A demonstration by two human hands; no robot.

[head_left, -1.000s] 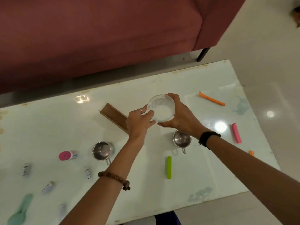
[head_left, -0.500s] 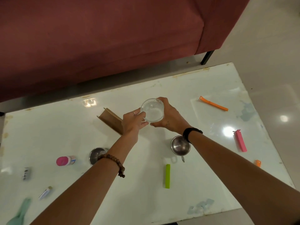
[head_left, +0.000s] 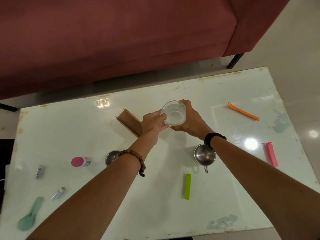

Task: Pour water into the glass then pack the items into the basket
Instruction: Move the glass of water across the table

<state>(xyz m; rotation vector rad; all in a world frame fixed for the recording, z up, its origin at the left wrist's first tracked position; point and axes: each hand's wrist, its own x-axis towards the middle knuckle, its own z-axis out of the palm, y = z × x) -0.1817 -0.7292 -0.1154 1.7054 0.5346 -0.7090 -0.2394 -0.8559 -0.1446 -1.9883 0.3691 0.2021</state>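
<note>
A clear glass (head_left: 174, 112) is held upright over the middle of the white table (head_left: 173, 213), seen from above. My right hand (head_left: 191, 121) wraps its right side and my left hand (head_left: 153, 122) touches its left side with the fingertips. A brown cardboard box (head_left: 130, 122), the basket, stands just left of my left hand, partly hidden by it. Two steel cups sit nearer me: one steel cup (head_left: 205, 156) under my right wrist, the other steel cup (head_left: 111, 157) half hidden by my left forearm.
Scattered on the table: an orange clip (head_left: 243, 111), a pink clip (head_left: 271, 154), a green clip (head_left: 187, 186), a pink-capped bottle (head_left: 80, 161), a teal spoon (head_left: 30, 214), small tubes (head_left: 58, 193) at left. A dark red sofa (head_left: 112, 40) stands behind the table.
The view has shifted so the table sits lower and more centred. Both hands stay on the glass and have drawn slightly farther from me, toward the box.
</note>
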